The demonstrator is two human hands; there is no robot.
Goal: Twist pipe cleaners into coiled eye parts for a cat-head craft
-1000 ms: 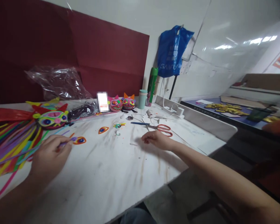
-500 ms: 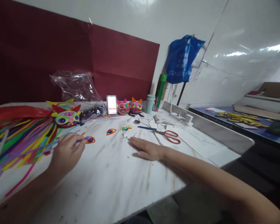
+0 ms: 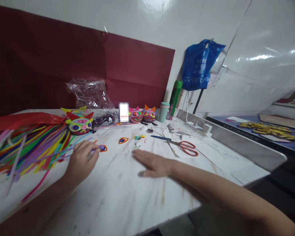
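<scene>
My left hand (image 3: 83,160) is closed in a pinch on a purple pipe cleaner (image 3: 65,150), whose length trails back to the left. Just beyond its fingertips lies an orange-edged eye shape (image 3: 103,148) with a blue centre. A second eye shape (image 3: 123,140) rests a little farther right. Palm down, my right hand (image 3: 153,164) is over the tabletop with its thumb apart from the fingers, holding nothing. Small scraps (image 3: 137,146) lie beyond its fingertips. Scissors with red handles (image 3: 188,148) and a blue stick-like tool (image 3: 160,138) are to its right.
Many coloured strips (image 3: 44,144) spread across the left side beside a decorated animal head (image 3: 79,123). Two round cat-like heads (image 3: 136,115) stand at the back, near a mint cup (image 3: 164,112) and a green can (image 3: 176,96). A white power strip (image 3: 199,127) lies at right.
The view has shifted so that most things sit farther right. My right hand has moved left across the table relative to the scraps and scissors. My left hand keeps its pinch near the eye shape.
</scene>
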